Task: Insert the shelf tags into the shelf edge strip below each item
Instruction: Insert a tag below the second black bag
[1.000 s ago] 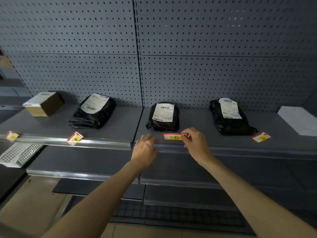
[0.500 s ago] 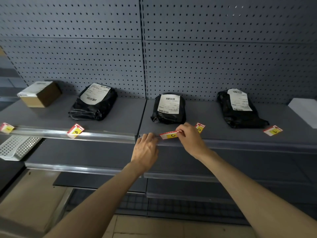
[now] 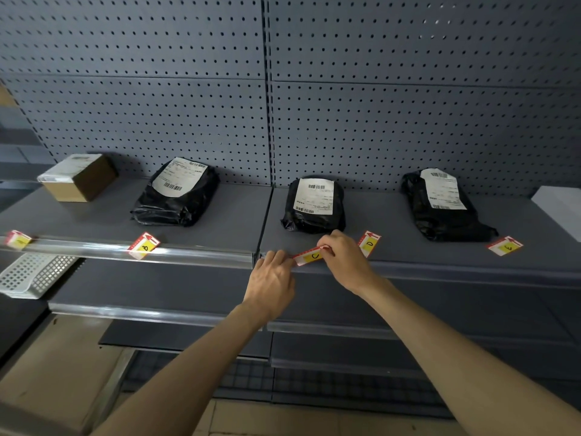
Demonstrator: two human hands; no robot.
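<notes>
My right hand [image 3: 344, 262] pinches the right end of the red and yellow tag C [image 3: 309, 257] at the shelf edge strip [image 3: 440, 269], below the middle black parcel [image 3: 314, 204]. My left hand [image 3: 270, 278] rests on the strip with its fingertips at the tag's left end. Tag D [image 3: 369, 243] lies on the shelf just right of my right hand. Tag E [image 3: 504, 246] lies near the right black parcel [image 3: 443, 206]. Tag B [image 3: 144, 246] leans on the clear left strip [image 3: 195, 254] below the left black parcel [image 3: 179, 193]. Another tag [image 3: 18, 239] sits at the far left.
A cardboard box [image 3: 78, 177] stands at the shelf's back left. A white flat item [image 3: 562, 209] lies at the far right. A white perforated basket [image 3: 34, 273] sits on the lower left. Lower shelves [image 3: 157, 291] jut out beneath. Pegboard backs the shelf.
My right hand lifted tag C off the shelf and brought it to the edge strip, uncovering tag D. My left hand stays on the strip. The view has tilted upward.
</notes>
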